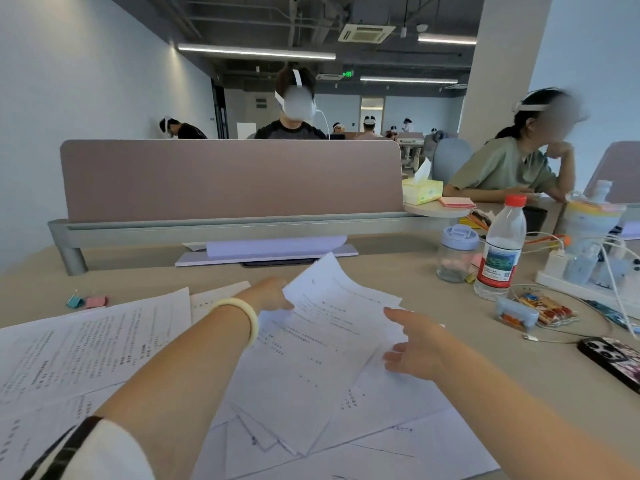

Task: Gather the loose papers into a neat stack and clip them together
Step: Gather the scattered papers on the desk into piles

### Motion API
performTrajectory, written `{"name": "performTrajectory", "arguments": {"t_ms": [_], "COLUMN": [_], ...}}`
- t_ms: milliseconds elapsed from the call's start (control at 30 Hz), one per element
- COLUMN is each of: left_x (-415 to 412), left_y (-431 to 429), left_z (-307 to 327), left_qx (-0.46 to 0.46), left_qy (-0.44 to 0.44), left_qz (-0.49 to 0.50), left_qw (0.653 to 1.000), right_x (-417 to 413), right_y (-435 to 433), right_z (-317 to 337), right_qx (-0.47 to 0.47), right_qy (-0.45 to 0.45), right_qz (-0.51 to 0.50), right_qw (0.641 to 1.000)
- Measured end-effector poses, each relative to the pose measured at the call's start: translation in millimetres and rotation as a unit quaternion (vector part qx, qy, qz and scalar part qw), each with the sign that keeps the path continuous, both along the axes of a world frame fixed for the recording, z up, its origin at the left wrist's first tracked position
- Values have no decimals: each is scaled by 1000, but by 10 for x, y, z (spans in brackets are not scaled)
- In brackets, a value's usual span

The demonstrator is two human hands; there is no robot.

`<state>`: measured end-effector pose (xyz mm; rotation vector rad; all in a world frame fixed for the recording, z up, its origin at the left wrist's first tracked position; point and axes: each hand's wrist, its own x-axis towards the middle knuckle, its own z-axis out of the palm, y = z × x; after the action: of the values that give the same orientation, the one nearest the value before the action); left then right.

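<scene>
Several printed white papers (86,351) lie spread over the near half of the beige desk (433,289). My left hand (272,294), with a pale bangle on the wrist, grips the left edge of a tilted bunch of sheets (322,348) whose far corner lifts off the desk. My right hand (414,348) hovers at the right edge of that bunch, fingers spread and holding nothing. Two binder clips, one teal (74,301) and one pink (96,301), sit on the desk at the far left, apart from both hands.
A mauve divider panel (232,178) on a grey rail crosses the back of the desk. At right stand a lidded jar (456,252) and a water bottle (501,251), with a power strip (581,275), cables, snacks and a phone (613,362). Other people sit beyond.
</scene>
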<state>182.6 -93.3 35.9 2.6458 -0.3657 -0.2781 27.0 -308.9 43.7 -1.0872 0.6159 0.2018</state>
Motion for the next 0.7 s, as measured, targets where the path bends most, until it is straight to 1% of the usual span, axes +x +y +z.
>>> {"name": "performTrajectory", "arguments": {"t_ms": [33, 100, 167, 267, 367, 433, 500, 567, 633, 667, 700], "left_x": [28, 66, 157, 81, 60, 39, -5, -61, -125, -184, -244], "left_y": [-28, -45, -30, -66, -175, -227, -272, -316, -317, -282, -250], "left_z": [-55, -122, -177, -77, -45, -37, -33, -3, 85, 153, 233], "left_qx": [29, 61, 56, 53, 12, 3, 4, -34, -122, -177, -232], "left_qy": [23, 41, 48, 49, 63, 59, 57, 46, 34, 32, 30], "left_qz": [-2, 3, 5, 2, 26, 17, -13, -20, -12, -5, -2], "left_qw": [999, 997, 997, 997, 998, 998, 998, 998, 992, 984, 972], "right_x": [47, 126, 162, 166, 169, 144, 111, 78, 29, 8, -22], "right_y": [9, 45, 74, 87, 78, 84, 78, 43, -46, -102, -154], "right_z": [-6, -11, -17, -45, -125, -171, -201, -167, -63, 14, 103], "right_qx": [-6, -27, -39, -19, -34, -90, -180, -278, -362, -381, -377], "right_qy": [8, 21, 31, 25, -2, -21, -32, -51, -87, -114, -144], "right_qz": [1, -13, -24, -42, -42, -25, 2, 13, -2, -10, -18], "right_qw": [1000, 999, 998, 999, 999, 995, 983, 959, 928, 917, 915]}}
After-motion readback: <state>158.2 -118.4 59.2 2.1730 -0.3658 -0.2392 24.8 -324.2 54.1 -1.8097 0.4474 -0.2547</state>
